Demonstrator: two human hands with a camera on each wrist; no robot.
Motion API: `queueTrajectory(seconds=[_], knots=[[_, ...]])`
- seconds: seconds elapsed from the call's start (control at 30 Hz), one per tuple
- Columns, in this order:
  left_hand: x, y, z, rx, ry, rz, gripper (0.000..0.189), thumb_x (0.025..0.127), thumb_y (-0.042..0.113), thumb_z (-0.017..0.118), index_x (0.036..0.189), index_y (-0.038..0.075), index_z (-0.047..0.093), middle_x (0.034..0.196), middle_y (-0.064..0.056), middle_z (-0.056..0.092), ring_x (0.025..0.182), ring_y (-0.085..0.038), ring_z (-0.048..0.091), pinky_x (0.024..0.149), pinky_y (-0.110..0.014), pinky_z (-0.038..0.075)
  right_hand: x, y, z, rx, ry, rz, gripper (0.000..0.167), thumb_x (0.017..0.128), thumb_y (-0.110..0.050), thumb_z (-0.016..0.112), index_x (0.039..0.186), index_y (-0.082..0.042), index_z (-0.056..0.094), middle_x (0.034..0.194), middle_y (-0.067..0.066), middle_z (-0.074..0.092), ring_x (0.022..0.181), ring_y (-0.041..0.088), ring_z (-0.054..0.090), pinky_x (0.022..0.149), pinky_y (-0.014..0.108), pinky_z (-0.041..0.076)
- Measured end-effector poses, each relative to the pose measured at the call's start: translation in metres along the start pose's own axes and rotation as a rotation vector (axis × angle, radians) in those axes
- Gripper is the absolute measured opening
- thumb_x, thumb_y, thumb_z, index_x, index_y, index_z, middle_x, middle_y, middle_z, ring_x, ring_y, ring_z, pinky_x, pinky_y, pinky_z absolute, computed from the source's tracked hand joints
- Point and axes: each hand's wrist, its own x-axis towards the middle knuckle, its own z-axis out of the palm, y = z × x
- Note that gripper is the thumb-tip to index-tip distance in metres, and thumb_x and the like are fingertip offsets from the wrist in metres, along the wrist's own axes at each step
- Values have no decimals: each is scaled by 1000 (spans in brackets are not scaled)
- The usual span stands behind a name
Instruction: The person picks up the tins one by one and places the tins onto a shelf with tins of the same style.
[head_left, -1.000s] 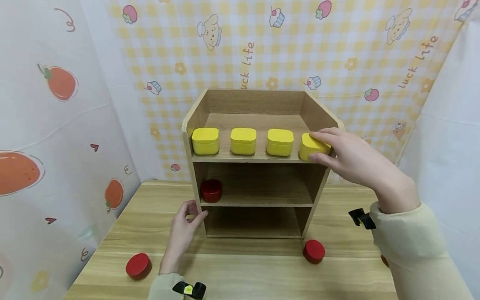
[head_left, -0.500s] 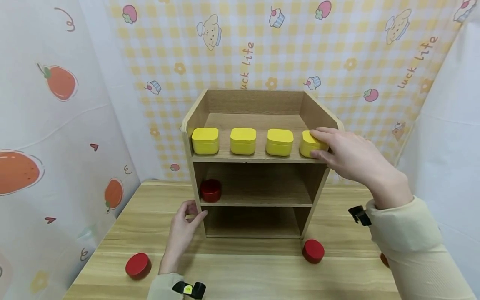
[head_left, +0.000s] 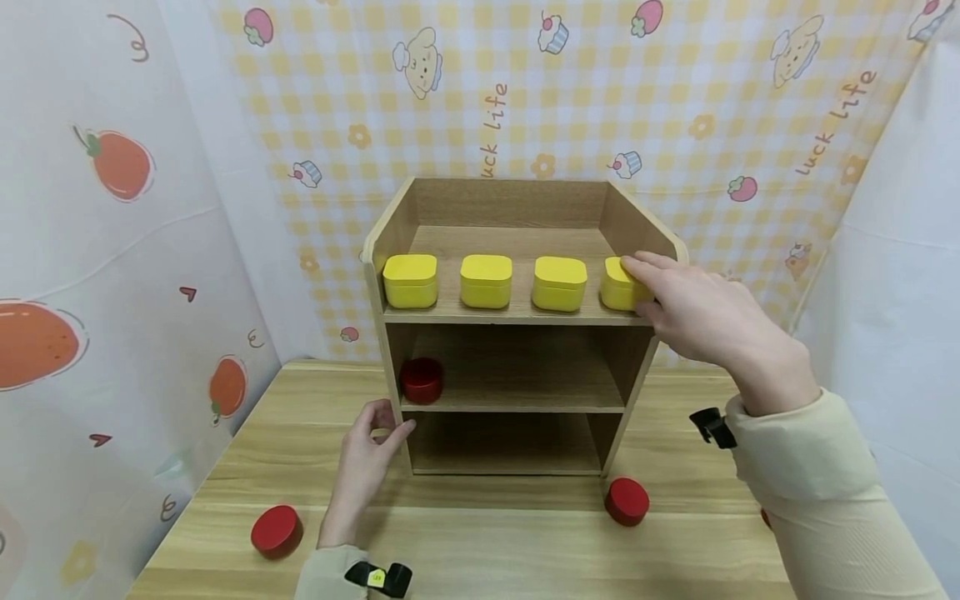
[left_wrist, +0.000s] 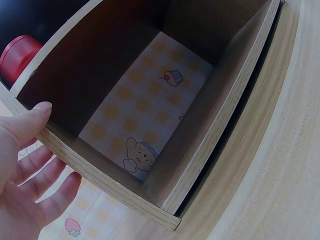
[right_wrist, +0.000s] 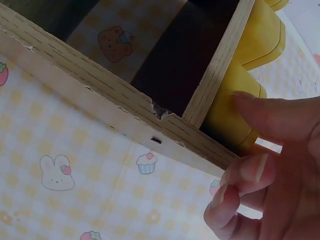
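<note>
A small wooden three-tier shelf stands on the table. Along the front of its top tier runs a row of yellow lidded boxes. My right hand is at the rightmost yellow box, fingers over its lid and thumb at its front. The right wrist view shows that thumb against the box's side, other fingers curled by the shelf's side panel. My left hand holds the shelf's left side panel low down, thumb at the front edge and fingers along the outside.
A red round container sits at the left of the middle tier. On the table lie a red round piece at left and another red round piece by the shelf's right foot. A patterned cloth hangs behind.
The rightmost yellow box has shifted slightly back and straightened in line with the row, and my right thumb has slid right along its front. The left hand has stayed put.
</note>
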Motion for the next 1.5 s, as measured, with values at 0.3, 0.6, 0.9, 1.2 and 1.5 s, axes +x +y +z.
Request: queueTrajectory(seconds=[0.3,0.6,0.9,1.2,1.5], knots=[[1,-1,-2,-1,-3,3,39,90,20,74,121,8,55,105,-9,57,100,-18,55,76,-23,53,-2,0,3,63,23,-22,59,97,-16,56,152,-18,33,154,12,32,126,44,46,78,68,43],[3,-2,-3,-3,8,10,38,89,17,74,120,7,55,105,-9,57,99,-18,55,76,-22,53,-17,-4,6,210,201,-136,64,94,-26,68,149,-14,38,154,16,32,108,35,58,81,54,49],[2,1,-4,-22,0,-5,39,89,22,75,119,9,54,105,-9,56,98,-20,57,72,-24,53,-41,-3,22,370,577,-195,35,90,-9,70,125,-10,64,102,-1,65,75,2,56,64,11,44],[2,3,-4,-40,3,-6,38,89,20,75,119,9,55,105,-8,56,99,-20,57,72,-23,53,-62,13,71,577,604,-78,24,90,-5,70,114,-8,69,103,4,67,85,-1,59,72,9,45],[1,2,-1,-41,-7,-2,37,89,20,75,118,9,55,104,-9,56,98,-22,59,73,-25,53,-82,32,132,629,481,78,19,93,-13,68,112,-9,67,104,3,65,87,-1,58,73,10,46]])
